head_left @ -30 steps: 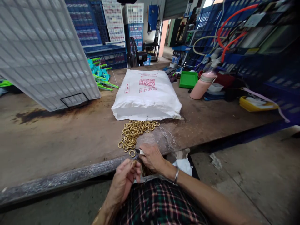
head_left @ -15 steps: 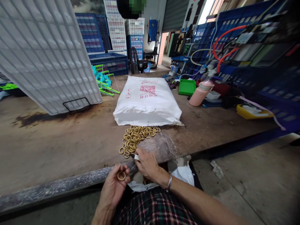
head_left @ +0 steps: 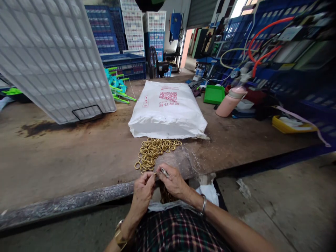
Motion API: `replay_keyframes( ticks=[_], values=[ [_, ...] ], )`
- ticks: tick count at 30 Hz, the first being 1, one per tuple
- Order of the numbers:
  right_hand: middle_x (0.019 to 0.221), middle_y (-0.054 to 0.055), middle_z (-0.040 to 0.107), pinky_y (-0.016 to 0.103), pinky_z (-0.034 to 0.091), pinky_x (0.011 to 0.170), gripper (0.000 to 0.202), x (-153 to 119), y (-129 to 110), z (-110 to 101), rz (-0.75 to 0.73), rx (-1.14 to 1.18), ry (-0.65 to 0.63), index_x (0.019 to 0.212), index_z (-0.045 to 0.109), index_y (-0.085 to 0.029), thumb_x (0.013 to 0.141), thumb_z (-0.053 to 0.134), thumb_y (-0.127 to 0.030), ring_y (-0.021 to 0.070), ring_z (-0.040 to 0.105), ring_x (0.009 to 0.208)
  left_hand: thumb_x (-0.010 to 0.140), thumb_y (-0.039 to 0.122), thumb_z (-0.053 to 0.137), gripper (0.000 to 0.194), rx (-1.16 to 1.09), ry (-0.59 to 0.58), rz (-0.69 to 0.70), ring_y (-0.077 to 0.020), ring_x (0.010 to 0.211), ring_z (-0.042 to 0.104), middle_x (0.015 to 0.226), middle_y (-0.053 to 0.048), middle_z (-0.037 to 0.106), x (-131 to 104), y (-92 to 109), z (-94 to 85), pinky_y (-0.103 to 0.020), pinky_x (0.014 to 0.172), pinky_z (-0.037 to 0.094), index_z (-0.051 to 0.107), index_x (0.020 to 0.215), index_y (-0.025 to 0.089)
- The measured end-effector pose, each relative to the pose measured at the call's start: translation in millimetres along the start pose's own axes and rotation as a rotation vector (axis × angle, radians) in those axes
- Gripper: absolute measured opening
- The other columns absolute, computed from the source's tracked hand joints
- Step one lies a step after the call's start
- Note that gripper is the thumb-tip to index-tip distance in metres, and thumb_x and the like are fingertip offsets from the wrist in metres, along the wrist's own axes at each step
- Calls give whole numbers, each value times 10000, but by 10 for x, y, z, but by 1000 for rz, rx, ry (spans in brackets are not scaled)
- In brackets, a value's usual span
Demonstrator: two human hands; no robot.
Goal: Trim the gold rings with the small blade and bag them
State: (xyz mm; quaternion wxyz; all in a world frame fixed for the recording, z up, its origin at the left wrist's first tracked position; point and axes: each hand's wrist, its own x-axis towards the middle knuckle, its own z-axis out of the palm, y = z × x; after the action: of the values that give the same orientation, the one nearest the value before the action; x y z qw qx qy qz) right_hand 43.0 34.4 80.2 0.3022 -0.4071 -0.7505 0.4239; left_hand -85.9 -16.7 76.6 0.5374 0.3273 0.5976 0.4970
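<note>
At the bench's front edge, my left hand (head_left: 143,190) is closed in a pinch on a brass-coloured ring (head_left: 155,174), mostly hidden by the fingertips. Close against it, my right hand (head_left: 173,182) is wrapped round a small metal tool (head_left: 165,172) whose exact kind is unclear. The fingertips of both hands meet near the ring. Just beyond them lies a pile of brass-coloured rings (head_left: 152,151) on the bench. Below the hands, an open white bag (head_left: 164,206) rests at my lap, with more rings partly visible inside.
A stuffed white sack (head_left: 168,108) lies behind the pile on the wooden bench (head_left: 105,157). A tall white crate (head_left: 60,63) stands at left, near green-and-turquoise plastic pieces (head_left: 119,85). To the right are a green tray (head_left: 214,94), a pink bottle (head_left: 231,101) and a yellow tray (head_left: 292,124).
My left hand has moved up and right, bringing the ring to my right hand. The right hand has drawn back slightly from the pile with its tool. The view has shifted a little.
</note>
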Motion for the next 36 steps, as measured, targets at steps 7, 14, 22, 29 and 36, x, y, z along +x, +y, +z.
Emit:
replay_keyframes(
  ticks=[7, 14, 22, 29, 36],
  values=[
    [564, -50, 443, 203, 304, 511, 248, 62, 37, 19, 219, 204, -129, 655, 442, -176, 847, 398, -327, 85, 391, 533, 758, 333, 569, 200, 160, 21, 296, -142, 629, 534, 635, -6, 612, -13, 37, 21, -234, 630, 420, 638, 672, 167],
    [572, -61, 369, 197, 280, 504, 228, 85, 46, 47, 225, 228, -44, 621, 426, -175, 796, 447, -319, 79, 328, 544, 736, 515, 558, 342, -16, -65, -56, -44, 352, 283, 483, 80, 418, 10, -32, 14, -166, 347, 213, 529, 722, 174],
    [582, -45, 448, 193, 330, 544, 219, 79, 21, 0, 208, 291, -73, 633, 466, -169, 815, 423, -283, 84, 394, 562, 749, 487, 569, 331, -182, -183, -25, -36, 377, 305, 542, 64, 461, 8, -60, 32, -156, 349, 250, 466, 694, 178],
    [622, -28, 509, 204, 353, 581, 175, 60, 40, -58, 144, 69, -34, 749, 528, -168, 837, 384, -213, 97, 452, 574, 784, 474, 539, 311, -186, -191, -10, -42, 375, 307, 522, 67, 452, 20, -99, 17, -163, 355, 256, 463, 705, 183],
    [621, -28, 496, 210, 289, 557, 139, -47, 111, -63, -74, -308, -165, 704, 497, -181, 738, 421, -70, 99, 407, 561, 771, 479, 555, 313, -163, -177, 2, -34, 398, 329, 584, 57, 491, 37, -69, 8, -151, 368, 263, 474, 724, 180]
  ],
)
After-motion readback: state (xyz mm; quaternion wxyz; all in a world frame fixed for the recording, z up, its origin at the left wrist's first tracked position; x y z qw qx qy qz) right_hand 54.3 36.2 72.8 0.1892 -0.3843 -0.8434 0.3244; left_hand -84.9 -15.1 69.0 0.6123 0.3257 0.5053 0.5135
